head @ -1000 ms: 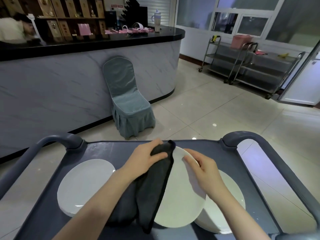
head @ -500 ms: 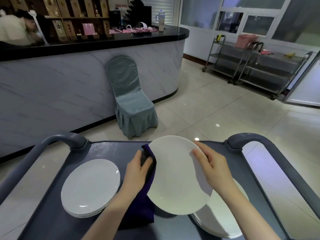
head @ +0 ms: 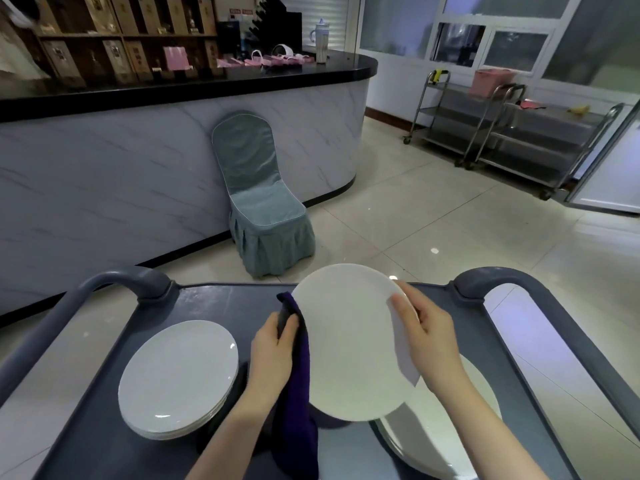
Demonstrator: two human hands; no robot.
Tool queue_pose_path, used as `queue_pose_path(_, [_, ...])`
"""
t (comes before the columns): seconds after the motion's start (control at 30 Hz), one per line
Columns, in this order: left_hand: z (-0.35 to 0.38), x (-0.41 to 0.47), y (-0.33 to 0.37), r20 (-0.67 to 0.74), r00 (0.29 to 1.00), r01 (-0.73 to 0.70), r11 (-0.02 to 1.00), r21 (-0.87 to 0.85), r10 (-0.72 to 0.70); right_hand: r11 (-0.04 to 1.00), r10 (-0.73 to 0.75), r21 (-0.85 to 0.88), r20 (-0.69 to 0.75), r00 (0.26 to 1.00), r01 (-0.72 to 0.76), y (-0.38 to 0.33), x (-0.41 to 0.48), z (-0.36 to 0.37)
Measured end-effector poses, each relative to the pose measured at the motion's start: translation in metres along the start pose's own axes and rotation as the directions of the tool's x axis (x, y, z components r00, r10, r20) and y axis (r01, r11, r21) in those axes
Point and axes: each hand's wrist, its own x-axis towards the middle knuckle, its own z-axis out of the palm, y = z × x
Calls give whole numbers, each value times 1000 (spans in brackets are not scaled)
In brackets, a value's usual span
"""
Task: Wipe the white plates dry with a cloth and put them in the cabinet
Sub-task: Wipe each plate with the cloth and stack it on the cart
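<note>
"Over that dark grey cart top (head: 214, 306), where is the round white ceramic plate (head: 349, 341) lying from your hands?"

"Between them. I am holding it tilted up off the cart, my right hand (head: 429, 337) pinching its right rim. My left hand (head: 273, 351) is gripping the dark purple cloth (head: 298, 393) at the left rim, so the wiping stroke, I am judging, is running rightward across the face. The stack of white plates (head: 180, 372) is sitting beside my left wrist — untouched."
</note>
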Motion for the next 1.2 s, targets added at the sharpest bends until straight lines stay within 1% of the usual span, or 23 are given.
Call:
queue_pose_path(0.03, [-1, 4, 3, 7, 1000, -25, 999, 29, 25, 1000, -13, -10, 20, 1000, 13, -1, -1, 0])
queue_pose_path(0.1, [-5, 13, 10, 50, 991, -128, 989, 69, 125, 997, -52, -49, 86, 995, 56, -3, 1, -2])
queue_pose_path(0.2, [-11, 22, 23, 223, 938, -296, 948, 115, 266, 972, -98, -184, 250, 963, 147, -4, 8, -1])
queue_pose_path(0.27, [-12, 27, 26, 338, 895, -357, 922, 152, 291, 948, -121, -243, 318, 940, 204, -2, 9, 2])
queue_pose_path(0.3, [-12, 27, 26, 351, 889, -365, 918, 155, 294, 944, -129, -251, 320, 939, 215, -2, 9, 2])
queue_pose_path(0.33, [-12, 26, 24, 321, 900, -353, 925, 139, 295, 949, -127, -242, 299, 946, 204, -2, 10, 0])
queue_pose_path(0.37, [-10, 24, 21, 250, 926, -314, 944, 96, 283, 963, -112, -211, 258, 960, 169, -2, 11, -2])
queue_pose_path(0.4, [-8, 21, 15, 145, 960, -245, 969, 29, 239, 980, -86, -160, 196, 977, 118, -3, 12, -2])
queue_pose_path(0.43, [-3, 15, 8, 36, 987, -154, 986, -65, 156, 993, -57, -95, 113, 992, 68, -4, 11, -1])
queue_pose_path(0.47, [5, 7, 2, -47, 998, -47, 983, -180, 39, 999, -31, -20, 12, 999, 32, -6, 8, 4])
queue_pose_path(0.5, [14, -1, -3, -98, 991, 59, 951, -304, -93, 998, -4, 60, -98, 995, 10, -8, 4, 12])
queue_pose_path(0.57, [30, -12, -6, -125, 943, 208, 842, -498, -307, 982, 77, 187, -284, 956, -23, -7, -11, 34])
queue_pose_path(0.6, [34, -14, -7, -114, 924, 245, 794, -556, -364, 976, 115, 212, -333, 936, -44, -4, -18, 42])
queue_pose_path(0.63, [34, -13, -7, -106, 918, 256, 775, -578, -382, 974, 142, 214, -342, 929, -70, 0, -23, 47])
queue_pose_path(0.67, [32, -10, -7, -115, 921, 249, 787, -564, -373, 974, 159, 206, -313, 936, -97, 5, -27, 48])
queue_pose_path(0.77, [12, 1, -4, -199, 945, 156, 893, -422, -259, 975, 166, 165, -105, 981, -147, 17, -21, 29])
queue_pose_path(0.83, [-2, 10, -1, -219, 973, 21, 967, -253, -78, 987, 143, 73, 18, 990, -144, 15, -6, 12])
queue_pose_path(0.9, [-10, 17, 5, -139, 982, -135, 990, -33, 129, 990, 121, -91, 154, 981, -108, 9, 14, -1])
queue_pose_path(0.93, [-11, 20, 9, -66, 975, -209, 977, 33, 211, 982, 101, -177, 235, 967, -60, 5, 21, -3])
queue_pose_path(1.0, [-11, 26, 20, 114, 938, -339, 935, 103, 327, 952, 66, -302, 371, 926, 53, 1, 30, 1])
queue_pose_path(1.07, [-8, 28, 27, 257, 886, -431, 888, 158, 385, 928, 22, -347, 423, 906, 139, -1, 30, 8])
queue_pose_path(1.1, [-7, 28, 29, 293, 870, -457, 873, 171, 398, 925, -8, -342, 421, 907, 167, 1, 28, 10])
queue_pose_path(1.2, [-6, 26, 28, 303, 869, -450, 881, 150, 392, 940, -73, -284, 374, 925, 189, 6, 24, 10])
